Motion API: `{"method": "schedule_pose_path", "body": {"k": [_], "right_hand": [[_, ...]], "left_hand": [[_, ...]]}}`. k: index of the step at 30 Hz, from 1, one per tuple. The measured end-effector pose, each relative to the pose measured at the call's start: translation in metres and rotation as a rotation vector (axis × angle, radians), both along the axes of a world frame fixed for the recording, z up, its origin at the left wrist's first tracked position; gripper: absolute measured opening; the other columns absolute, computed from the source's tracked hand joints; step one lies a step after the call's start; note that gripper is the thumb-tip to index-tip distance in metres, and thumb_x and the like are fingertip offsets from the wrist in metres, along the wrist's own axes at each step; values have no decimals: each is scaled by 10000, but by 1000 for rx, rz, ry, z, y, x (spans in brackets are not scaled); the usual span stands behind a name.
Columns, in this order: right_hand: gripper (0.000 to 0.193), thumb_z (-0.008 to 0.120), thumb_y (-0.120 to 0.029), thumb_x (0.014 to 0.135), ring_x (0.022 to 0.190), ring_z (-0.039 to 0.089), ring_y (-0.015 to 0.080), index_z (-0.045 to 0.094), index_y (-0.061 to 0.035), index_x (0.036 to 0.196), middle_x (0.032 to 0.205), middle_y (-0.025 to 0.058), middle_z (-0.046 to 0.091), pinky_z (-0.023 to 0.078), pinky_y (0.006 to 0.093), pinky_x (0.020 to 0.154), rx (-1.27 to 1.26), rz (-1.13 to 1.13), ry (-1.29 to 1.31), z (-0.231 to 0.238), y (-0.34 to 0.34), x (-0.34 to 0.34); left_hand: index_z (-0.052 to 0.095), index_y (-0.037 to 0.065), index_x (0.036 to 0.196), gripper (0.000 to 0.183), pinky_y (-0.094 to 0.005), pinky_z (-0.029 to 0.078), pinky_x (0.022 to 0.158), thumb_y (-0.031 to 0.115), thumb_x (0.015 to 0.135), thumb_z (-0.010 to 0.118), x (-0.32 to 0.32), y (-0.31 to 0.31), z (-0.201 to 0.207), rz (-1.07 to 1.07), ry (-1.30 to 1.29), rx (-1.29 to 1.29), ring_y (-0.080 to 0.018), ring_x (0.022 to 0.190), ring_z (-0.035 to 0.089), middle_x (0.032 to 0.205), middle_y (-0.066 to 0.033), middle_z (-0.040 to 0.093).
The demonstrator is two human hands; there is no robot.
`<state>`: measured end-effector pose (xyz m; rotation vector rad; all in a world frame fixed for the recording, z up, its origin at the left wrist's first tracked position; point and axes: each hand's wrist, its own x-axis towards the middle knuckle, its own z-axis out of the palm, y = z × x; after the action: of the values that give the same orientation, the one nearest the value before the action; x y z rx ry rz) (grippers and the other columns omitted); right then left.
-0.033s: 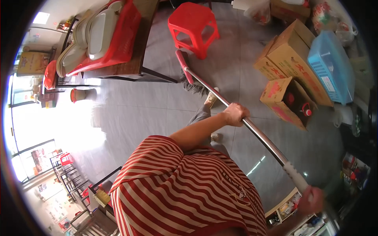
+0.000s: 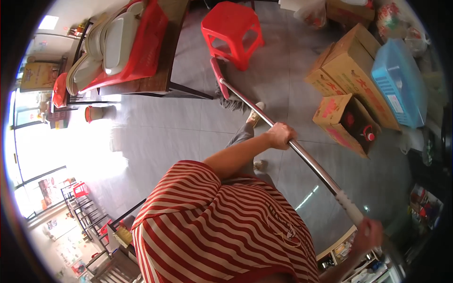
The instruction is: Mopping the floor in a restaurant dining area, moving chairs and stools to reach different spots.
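A long mop (image 2: 315, 163) slants across the view, with a metal pole and a pale grip at its lower right end. My left hand (image 2: 281, 136) is wrapped round the middle of the pole. Lower right, my right hand (image 2: 369, 234) closes round the handle by the pale grip, a little blurred. At the far end, the mop's red head (image 2: 218, 75) with dark grey strands (image 2: 232, 104) rests on the floor, close by a red plastic stool (image 2: 230, 21). One of my shoes (image 2: 256, 113) stands just beside the strands.
Left of the mop head is a table (image 2: 175, 37) bearing a red basket (image 2: 153, 45) of white dishes. Cardboard boxes (image 2: 351, 70), an open box (image 2: 337, 120) with red-capped bottles and a blue plastic bin (image 2: 398, 85) stand right. A small bucket (image 2: 93, 114) sits left on grey tiles (image 2: 165, 137).
My right hand and the handle's lower end have shifted slightly up and left. My left hand still grips the pole, and the mop head has hardly moved.
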<state>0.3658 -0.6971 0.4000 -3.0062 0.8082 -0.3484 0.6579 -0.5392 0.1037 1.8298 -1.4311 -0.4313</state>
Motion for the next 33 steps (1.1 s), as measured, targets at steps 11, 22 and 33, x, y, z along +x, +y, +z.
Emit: {"method": "schedule_pose_path", "body": {"k": [11, 22, 33], "right_hand": [[133, 621, -118, 789, 568, 585, 241, 581, -8, 725, 657, 130, 590, 449, 332, 525, 322, -250, 91, -161, -101, 238], [295, 651, -318, 757, 576, 580, 315, 596, -32, 706, 636, 135, 586, 453, 380, 531, 933, -39, 133, -310, -7, 408], [357, 672, -160, 717, 640, 573, 165, 583, 9, 1018, 732, 134, 607, 461, 311, 617, 1448, 22, 841, -205, -160, 402]], "left_hand": [[606, 150, 715, 164, -395, 476, 639, 122, 555, 628, 201, -32, -124, 15, 83, 538, -279, 736, 595, 750, -64, 604], [653, 92, 775, 145, -404, 469, 729, 198, 675, 657, 368, 107, -186, 6, -96, 1277, -304, 832, 607, 811, -137, 629], [584, 119, 723, 175, -434, 429, 726, 211, 612, 684, 298, 12, -155, 91, -22, 846, -299, 770, 580, 731, -93, 594]]}}
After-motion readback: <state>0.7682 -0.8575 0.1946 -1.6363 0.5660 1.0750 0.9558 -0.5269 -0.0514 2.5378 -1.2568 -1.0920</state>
